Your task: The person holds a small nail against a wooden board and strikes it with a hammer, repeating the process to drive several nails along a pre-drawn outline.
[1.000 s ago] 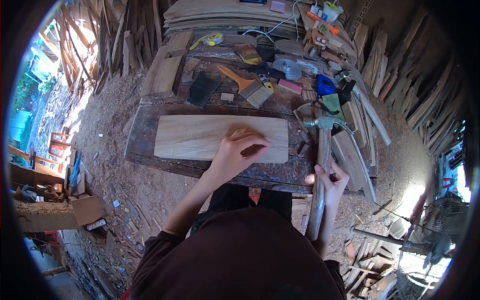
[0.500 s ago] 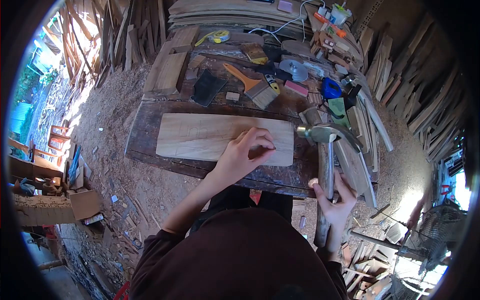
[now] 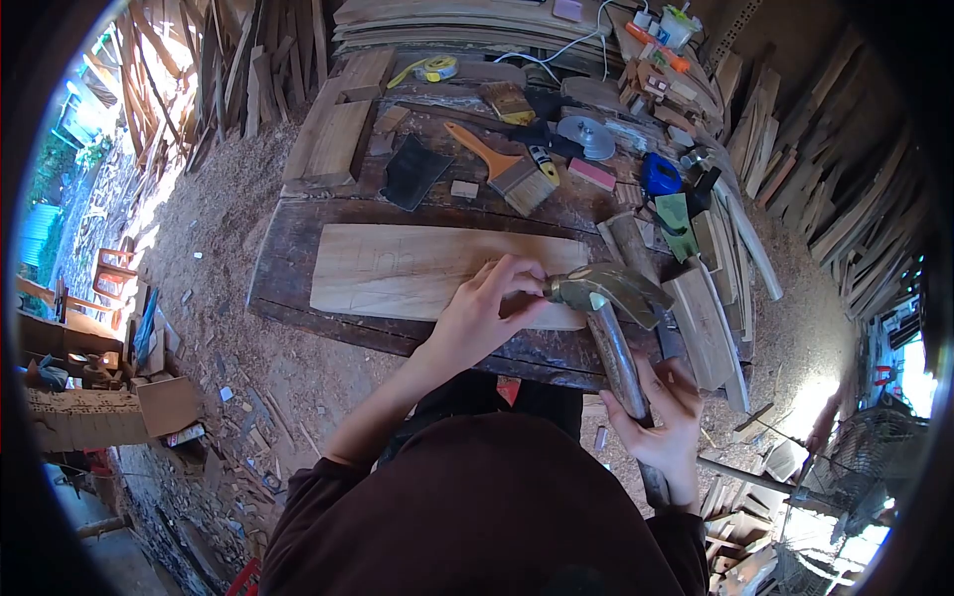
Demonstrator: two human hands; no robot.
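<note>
While the left hand rests on the right end of a pale wooden plank, its fingertips are drawn together in a pinch against the wood, and whatever sits between them is too small to make out. The plank lies flat along the near edge of the dark tabletop, with faint pencil marks near its middle. The right hand is wrapped tight around the lower part of a hammer handle, out past the tabletop's near edge. The hammer slants up and leftward, so its metal head sits just beside the pinched fingers, over the plank's right end. Farther back on the tabletop lie an orange-handled paintbrush, a grey disc, a dark rag and a yellow tape measure
</note>
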